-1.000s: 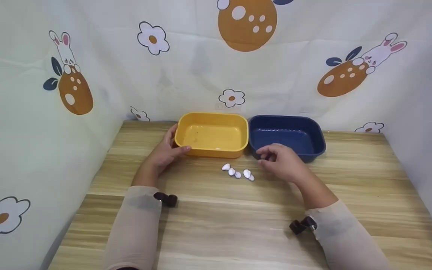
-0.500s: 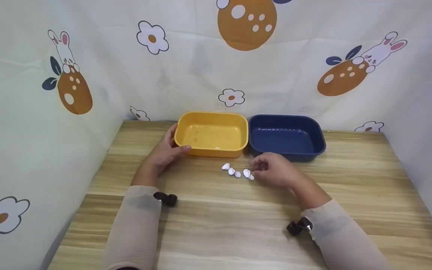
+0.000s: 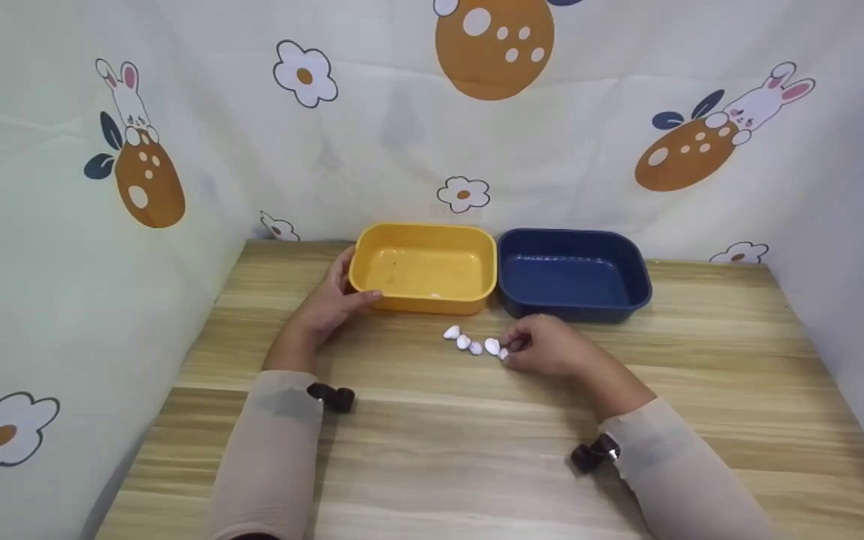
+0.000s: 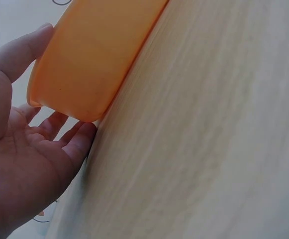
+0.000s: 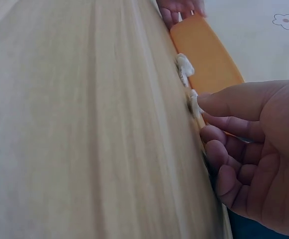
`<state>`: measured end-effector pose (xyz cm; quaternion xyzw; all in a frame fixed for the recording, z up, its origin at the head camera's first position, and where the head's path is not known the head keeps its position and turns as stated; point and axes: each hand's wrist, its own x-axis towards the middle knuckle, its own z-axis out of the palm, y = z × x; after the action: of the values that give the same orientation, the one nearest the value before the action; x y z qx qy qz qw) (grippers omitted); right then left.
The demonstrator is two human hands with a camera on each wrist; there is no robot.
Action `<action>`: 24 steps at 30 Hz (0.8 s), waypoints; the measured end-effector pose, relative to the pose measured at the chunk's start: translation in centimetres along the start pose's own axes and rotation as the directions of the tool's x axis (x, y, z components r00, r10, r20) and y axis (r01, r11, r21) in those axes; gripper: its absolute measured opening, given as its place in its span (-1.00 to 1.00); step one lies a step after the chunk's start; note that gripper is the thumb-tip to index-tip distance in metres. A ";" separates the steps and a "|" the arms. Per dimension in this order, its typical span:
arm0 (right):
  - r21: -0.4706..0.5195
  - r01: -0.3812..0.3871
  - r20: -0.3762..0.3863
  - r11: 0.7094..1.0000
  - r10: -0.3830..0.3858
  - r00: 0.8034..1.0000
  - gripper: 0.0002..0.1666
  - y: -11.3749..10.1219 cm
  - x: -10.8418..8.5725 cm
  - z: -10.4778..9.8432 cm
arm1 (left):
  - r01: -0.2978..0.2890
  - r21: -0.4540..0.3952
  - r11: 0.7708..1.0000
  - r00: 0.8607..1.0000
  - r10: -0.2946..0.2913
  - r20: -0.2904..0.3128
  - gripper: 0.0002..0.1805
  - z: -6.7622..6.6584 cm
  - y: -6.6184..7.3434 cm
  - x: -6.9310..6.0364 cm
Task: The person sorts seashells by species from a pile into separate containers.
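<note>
My left hand [image 3: 327,304] holds the left end of a yellow plastic bin [image 3: 432,306], thumb on its front rim and fingers around its side. In the left wrist view those fingers [image 4: 79,139] touch the bin's lower corner. Several small white shell-like pieces [image 3: 453,332] lie in a short row on the table before the bin. With curled thumb and forefinger, my right hand [image 3: 552,349] pinches the rightmost white piece [image 3: 504,353], still at table level. The right wrist view shows the thumb covering part of a white piece [image 5: 194,101]; its exact shape is unclear.
A dark blue bin [image 3: 574,311] stands right of the yellow one, side by side with it. Behind both hangs a patterned cloth [image 3: 394,150], which also covers the sides. The wood-grain table [image 3: 447,450] stretches toward me.
My right hand has moved left and toward me, from the blue bin's front edge down to the white pieces, its fingers closing at the rightmost one. The left hand stays put.
</note>
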<state>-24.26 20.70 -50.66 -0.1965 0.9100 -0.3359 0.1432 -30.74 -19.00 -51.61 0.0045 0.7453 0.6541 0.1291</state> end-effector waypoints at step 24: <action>-0.023 0.012 -0.009 1.000 -0.012 1.000 -0.75 -0.7 -0.2 0.0 | 0.003 0.002 1.000 1.000 -0.003 0.005 0.22 0.1 0.1 -0.1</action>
<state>-23.88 20.35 -50.17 -0.2022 0.9132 -0.3271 0.1346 -30.67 -18.94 -51.48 0.0051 0.7456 0.6532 0.1319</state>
